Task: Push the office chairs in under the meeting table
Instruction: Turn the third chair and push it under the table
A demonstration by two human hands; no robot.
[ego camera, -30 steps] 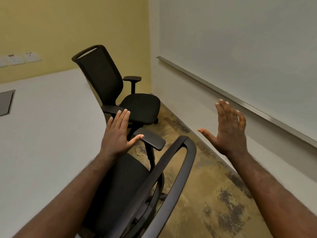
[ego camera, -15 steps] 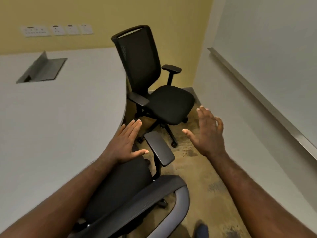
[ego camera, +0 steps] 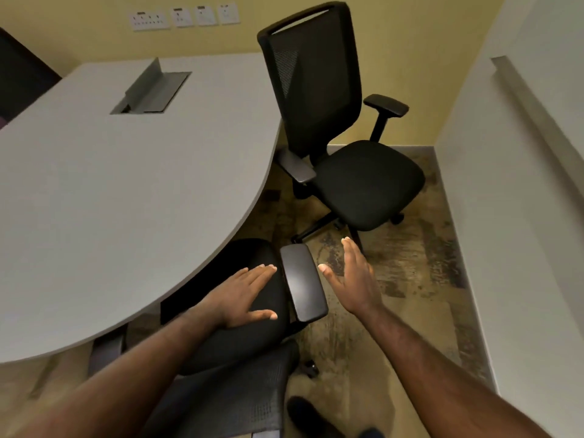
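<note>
Nearest the camera, two bare forearms are reaching forward over the near chair (ego camera: pixel 240 343), whose mesh back is sitting low in the view and whose seat is lying partly tucked under the curved edge of the table (ego camera: pixel 126 191). The left hand (ego camera: pixel 243 295) is hovering flat over that seat, palm down, fingers straight and together, thumb spread out, gripping nothing; whether it is touching the cushion cannot be told. Just to its right, the chair's armrest (ego camera: pixel 303 281) is lying between the two hands. The right hand (ego camera: pixel 354 279) is hanging over the floor (ego camera: pixel 410 311) just right of the armrest, fingers extended, thumb pointing toward the pad, clear of it and holding nothing. A dark shoe (ego camera: pixel 300 406) is showing on the floor below the right forearm.

Beyond the fingertips, the far chair (ego camera: pixel 341 147) is standing out from the table, its tall back next to the table's edge and its seat facing away toward the white wall (ego camera: pixel 505 216). Left of the hands and farther off, a grey hatch (ego camera: pixel 151 90) is standing open in the tabletop. Past it, wall sockets (ego camera: pixel 185 16) are lining the yellow wall (ego camera: pixel 410 42).
</note>
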